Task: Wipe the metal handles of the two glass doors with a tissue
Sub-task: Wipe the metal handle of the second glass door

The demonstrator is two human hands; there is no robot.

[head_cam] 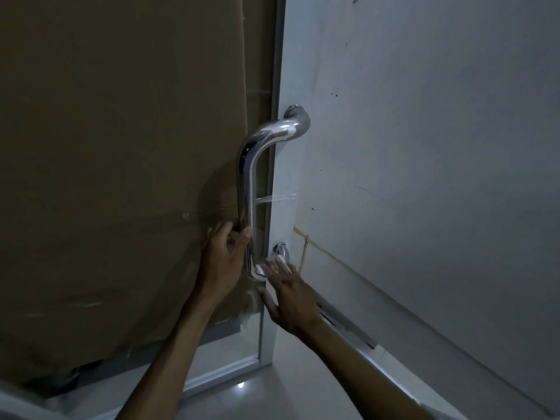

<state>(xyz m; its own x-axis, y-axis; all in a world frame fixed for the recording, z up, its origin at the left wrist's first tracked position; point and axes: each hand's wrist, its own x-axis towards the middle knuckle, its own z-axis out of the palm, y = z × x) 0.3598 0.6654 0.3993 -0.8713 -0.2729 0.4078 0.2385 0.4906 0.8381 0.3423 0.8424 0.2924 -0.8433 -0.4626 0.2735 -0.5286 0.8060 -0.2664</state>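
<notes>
Polished metal handle [247,189] runs vertically along the glass door [409,147] edge, mounted top and bottom. Left hand [224,256] curled around the lower shaft. Right hand [288,286], fingers mostly straight, presses a white tissue [261,270] against the handle's bottom bend. Brown cardboard [121,147] covers the left door panel. Pale tiled floor [272,383] below.

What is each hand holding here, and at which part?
The left hand grips the door handle low on its upright bar. The right hand presses a tissue against the handle's bottom bend.
</notes>
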